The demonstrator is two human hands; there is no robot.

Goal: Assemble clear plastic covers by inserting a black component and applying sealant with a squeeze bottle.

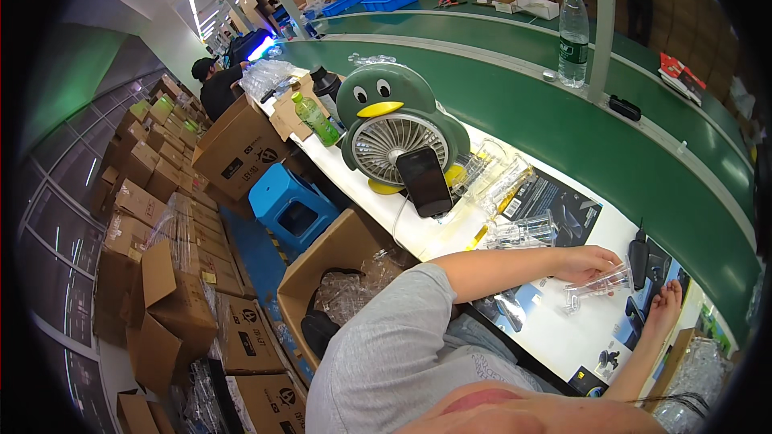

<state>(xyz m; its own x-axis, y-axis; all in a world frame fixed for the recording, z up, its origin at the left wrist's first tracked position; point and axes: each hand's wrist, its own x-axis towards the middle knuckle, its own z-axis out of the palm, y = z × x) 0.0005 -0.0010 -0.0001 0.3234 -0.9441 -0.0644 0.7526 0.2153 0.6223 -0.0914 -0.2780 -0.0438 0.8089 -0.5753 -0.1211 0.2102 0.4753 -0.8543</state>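
Beyond the left hand [591, 264] stand clear plastic shells [523, 233], a phone [424, 181] and a penguin fan [398, 128], a black device [638, 261] sits just beside it, and bare white worktop [563, 333] lies open between it and the right hand [663, 309].

- The left hand [591, 264] sits at about three o'clock, its bare forearm reaching in from the centre, the fingers curled shut in a grip.
- The right hand [664, 307] lies at four o'clock, forearm rising from the lower edge, fingers stretched out loosely, holding nothing.
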